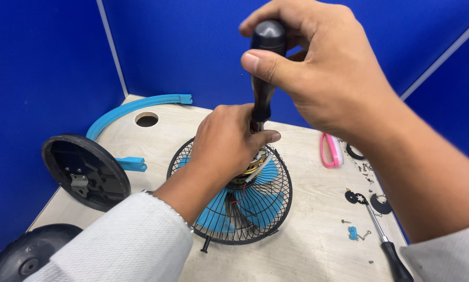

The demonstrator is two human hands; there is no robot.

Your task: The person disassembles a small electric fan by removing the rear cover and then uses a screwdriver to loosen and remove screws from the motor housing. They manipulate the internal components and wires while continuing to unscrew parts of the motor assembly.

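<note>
A small fan lies face down on the wooden table, its black wire grille [270,216] around light blue blades [255,202]. My left hand [226,141] rests on the exposed motor at the fan's back, copper windings and a red wire showing under it. My right hand [318,68] grips the black handle of a screwdriver [265,57], held upright with its tip hidden behind my left fingers at the motor.
A round black fan base [85,171] leans at the left with a curved blue stand arm [135,107] behind it. A table hole [146,119], a pink ring [329,150], a second screwdriver [383,235], loose screws and small black parts lie around. Blue partitions enclose the table.
</note>
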